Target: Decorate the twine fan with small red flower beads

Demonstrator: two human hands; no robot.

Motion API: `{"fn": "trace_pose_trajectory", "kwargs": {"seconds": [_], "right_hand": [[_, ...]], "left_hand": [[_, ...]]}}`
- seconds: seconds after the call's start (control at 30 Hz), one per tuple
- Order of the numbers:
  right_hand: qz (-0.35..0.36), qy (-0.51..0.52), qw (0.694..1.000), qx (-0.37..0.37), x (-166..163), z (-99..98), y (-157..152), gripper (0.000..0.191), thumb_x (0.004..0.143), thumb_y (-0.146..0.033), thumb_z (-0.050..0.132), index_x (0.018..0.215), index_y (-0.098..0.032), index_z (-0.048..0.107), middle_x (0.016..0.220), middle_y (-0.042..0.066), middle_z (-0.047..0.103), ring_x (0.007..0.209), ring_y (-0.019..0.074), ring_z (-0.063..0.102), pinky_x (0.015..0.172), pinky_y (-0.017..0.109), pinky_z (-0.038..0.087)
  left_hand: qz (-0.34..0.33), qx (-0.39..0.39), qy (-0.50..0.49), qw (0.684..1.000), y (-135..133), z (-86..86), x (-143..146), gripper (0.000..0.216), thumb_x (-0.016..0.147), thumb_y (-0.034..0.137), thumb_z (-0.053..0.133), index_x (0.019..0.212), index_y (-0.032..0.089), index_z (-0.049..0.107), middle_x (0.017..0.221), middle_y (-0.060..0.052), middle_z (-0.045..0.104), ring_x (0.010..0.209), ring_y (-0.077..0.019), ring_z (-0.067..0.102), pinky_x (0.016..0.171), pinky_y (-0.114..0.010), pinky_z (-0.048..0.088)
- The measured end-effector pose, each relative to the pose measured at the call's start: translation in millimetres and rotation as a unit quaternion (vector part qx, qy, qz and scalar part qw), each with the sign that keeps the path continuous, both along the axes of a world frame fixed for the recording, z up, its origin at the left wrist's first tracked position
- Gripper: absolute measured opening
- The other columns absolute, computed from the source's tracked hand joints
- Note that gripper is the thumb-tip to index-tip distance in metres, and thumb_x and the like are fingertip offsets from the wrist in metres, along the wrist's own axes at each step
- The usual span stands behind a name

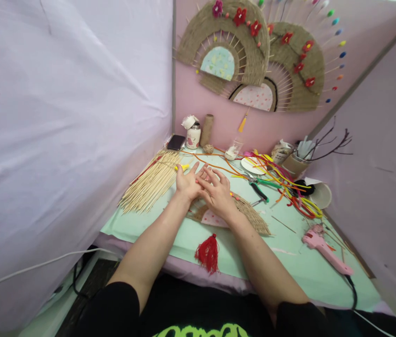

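My left hand [188, 185] is turned palm up with its thumb and fingers spread. Over its palm lies my right hand [219, 193], its fingers stretched out and touching the left. A small reddish spot [197, 181] shows between them, too small to name. Under my hands lies a half-round fan [252, 215] of twine and thin sticks, with a pink dotted centre and small orange beads; my hands partly cover it. A red tassel [207, 254] lies nearer me at the table's front edge.
Bamboo sticks [148, 187] lie at left. Pliers [259, 191] and coloured pipe cleaners [289, 180] lie right of the fan. A pink glue gun [326, 248] rests at right, its cord over the edge. Behind stand a jar [193, 136], a twine roll [207, 131] and a cup [232, 152].
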State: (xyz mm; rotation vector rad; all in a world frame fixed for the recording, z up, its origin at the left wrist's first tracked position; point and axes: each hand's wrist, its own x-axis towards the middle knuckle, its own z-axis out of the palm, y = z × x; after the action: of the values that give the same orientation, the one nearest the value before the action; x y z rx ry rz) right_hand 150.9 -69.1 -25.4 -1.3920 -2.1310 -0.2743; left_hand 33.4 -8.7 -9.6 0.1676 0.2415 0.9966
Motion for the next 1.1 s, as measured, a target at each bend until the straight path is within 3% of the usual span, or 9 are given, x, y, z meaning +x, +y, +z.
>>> {"fn": "trace_pose_trajectory", "kwargs": {"seconds": [0.13,0.33,0.5,0.8,1.0,1.1], "right_hand": [[0.003,0.003,1.000,-0.011,-0.8,0.3,-0.3,0.050,0.092,-0.049,0.049,0.135,-0.024,0.055,0.153,0.010,0.036,0.136,0.0322,0.028,0.108,0.052,0.029],[0.031,0.070,0.997,0.022,-0.4,2.3,0.4,0.035,0.094,-0.041,0.047,0.113,-0.025,0.071,0.140,0.005,0.053,0.126,0.0276,0.038,0.107,0.046,0.033],[0.028,0.115,0.993,0.015,3.5,-4.0,7.5,0.036,0.094,-0.033,0.044,0.119,-0.021,0.068,0.137,0.007,0.055,0.120,0.0261,0.040,0.104,0.045,0.037],[-0.004,0.009,0.999,0.033,0.5,6.5,-2.5,0.032,0.092,-0.032,0.049,0.116,-0.025,0.069,0.136,0.007,0.055,0.124,0.0296,0.039,0.104,0.050,0.033],[-0.014,0.040,0.998,0.039,4.7,8.3,-1.4,0.031,0.092,-0.027,0.048,0.112,-0.022,0.070,0.124,0.009,0.062,0.117,0.0293,0.044,0.099,0.048,0.039],[-0.009,0.050,0.998,0.044,4.4,6.7,-0.1,0.036,0.091,-0.025,0.046,0.120,-0.021,0.066,0.132,0.010,0.057,0.120,0.0291,0.043,0.101,0.048,0.039]], "left_hand": [[-0.026,-0.004,0.011,1.000,-0.6,-1.5,4.3,0.072,0.082,0.075,0.030,0.119,0.018,0.053,0.129,-0.021,0.057,0.116,-0.0355,0.058,0.094,-0.058,0.046],[0.008,-0.003,0.001,1.000,0.8,-0.2,-0.4,0.074,0.084,0.074,0.024,0.125,0.018,0.050,0.131,-0.021,0.056,0.120,-0.0344,0.056,0.093,-0.057,0.048],[0.000,0.020,-0.011,1.000,-2.8,1.9,0.6,0.077,0.087,0.071,0.019,0.128,0.013,0.051,0.131,-0.023,0.056,0.122,-0.0338,0.054,0.091,-0.053,0.051],[0.019,0.035,-0.006,0.999,-0.7,-0.8,2.5,0.069,0.089,0.064,0.034,0.130,0.011,0.053,0.129,-0.021,0.059,0.121,-0.0312,0.056,0.095,-0.046,0.051],[0.027,0.008,-0.012,1.000,-1.2,0.2,3.6,0.065,0.092,0.058,0.032,0.132,0.011,0.051,0.130,-0.021,0.058,0.121,-0.0300,0.056,0.092,-0.042,0.052],[0.026,0.021,-0.017,0.999,-0.6,-2.2,4.6,0.067,0.092,0.059,0.031,0.131,0.009,0.051,0.130,-0.022,0.058,0.122,-0.0303,0.056,0.093,-0.042,0.052]]}}
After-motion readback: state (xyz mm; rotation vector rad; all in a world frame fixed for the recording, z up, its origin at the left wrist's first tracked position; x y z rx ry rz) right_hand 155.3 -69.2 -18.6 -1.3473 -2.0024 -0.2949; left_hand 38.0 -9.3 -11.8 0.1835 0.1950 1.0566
